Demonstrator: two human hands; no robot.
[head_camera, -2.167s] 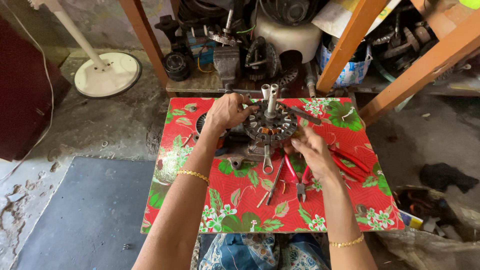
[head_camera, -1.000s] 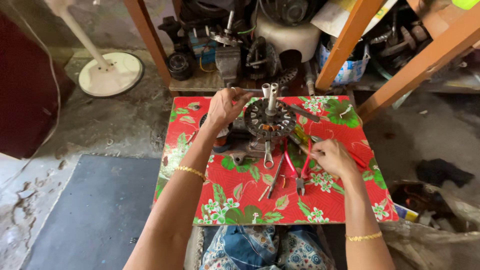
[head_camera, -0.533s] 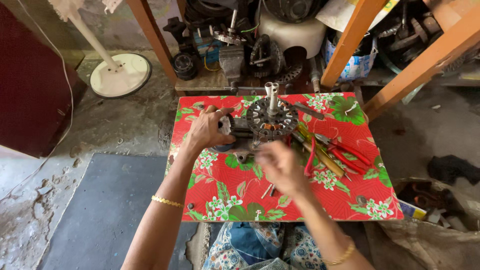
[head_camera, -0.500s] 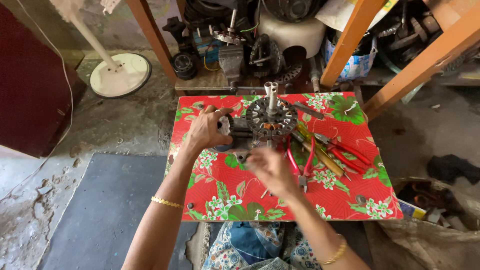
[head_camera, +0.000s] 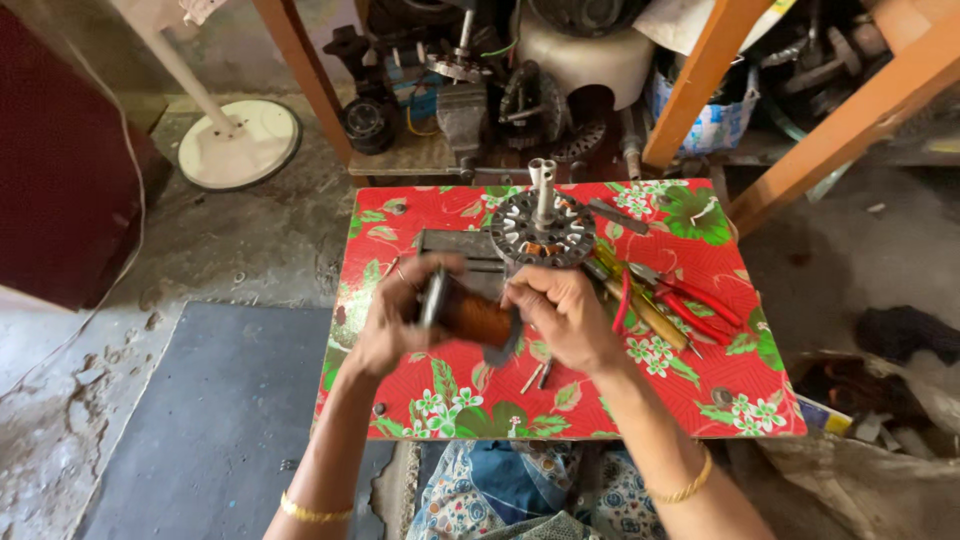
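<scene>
My left hand (head_camera: 395, 318) and my right hand (head_camera: 562, 315) together hold a spool of copper wire (head_camera: 465, 312) above the near middle of the small table. The spool is blurred; its dark end discs face left and right. Just beyond my right hand stands a round motor stator (head_camera: 543, 228) with an upright metal shaft in its middle. A flat grey metal block (head_camera: 455, 246) lies behind the spool, partly hidden by my hands.
The table carries a red flowered cloth (head_camera: 440, 410). Red-handled pliers (head_camera: 690, 298) and other hand tools lie to the right of the stator. A low shelf with motor parts (head_camera: 470, 90) stands behind, orange wooden legs (head_camera: 840, 125) at right, a white fan base (head_camera: 240, 142) at left.
My left hand left the stator and my right hand left the pliers; both came together in front of the stator and now hold the copper wire spool.
</scene>
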